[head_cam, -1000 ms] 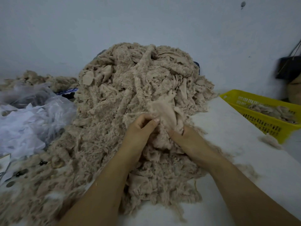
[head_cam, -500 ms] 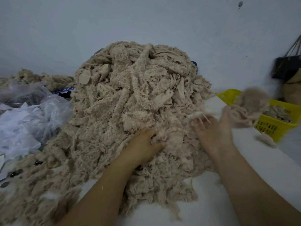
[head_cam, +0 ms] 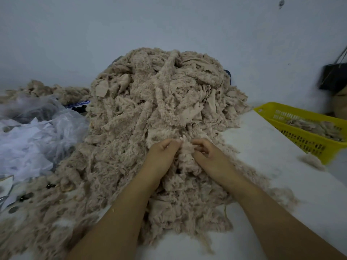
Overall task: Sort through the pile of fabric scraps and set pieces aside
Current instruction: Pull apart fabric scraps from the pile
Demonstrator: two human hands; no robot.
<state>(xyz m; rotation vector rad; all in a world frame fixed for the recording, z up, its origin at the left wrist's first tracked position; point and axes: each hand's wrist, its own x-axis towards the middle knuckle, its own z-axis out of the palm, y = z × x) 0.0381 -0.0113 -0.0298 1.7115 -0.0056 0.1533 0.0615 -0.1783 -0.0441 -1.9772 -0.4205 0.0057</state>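
Logging what I see from my remote station, head view, places counted from the grip.

1. Left hand [head_cam: 163, 153]: fingers curled, thumb and fingertips pinching the left edge of a fleecy scrap [head_cam: 185, 154].
2. Right hand [head_cam: 209, 157]: fingers bent inward, tips closed on the right edge of the same scrap. Both hands hold it, close together, with the tuft bunched between them.
3. Fleecy scrap: beige, held low, touching the heap beneath it. I cannot tell whether it is lifted free.
4. Pile of fabric scraps [head_cam: 159, 102]: beige, shaggy, rising just beyond the grip to well above it, spreading under both forearms and off to the left of them.
5. White table [head_cam: 262, 147]: bare surface to the right of the grip.
6. Yellow basket [head_cam: 266, 110]: well to the right of the grip and a little beyond it, at the table's edge, perforated walls.
7. Sorted scraps [head_cam: 315, 126]: a shallow layer of beige pieces inside that basket.
8. Loose tuft [head_cam: 311, 162]: on the table, just beside the basket's near corner.
9. Clear plastic bag [head_cam: 37, 132]: far left of the grip, holding white material, touching the pile's edge.
10. Smaller beige heap [head_cam: 56, 91]: beyond the bag, against the wall.
11. Black bag [head_cam: 334, 77]: far right, beyond the basket, blurred.
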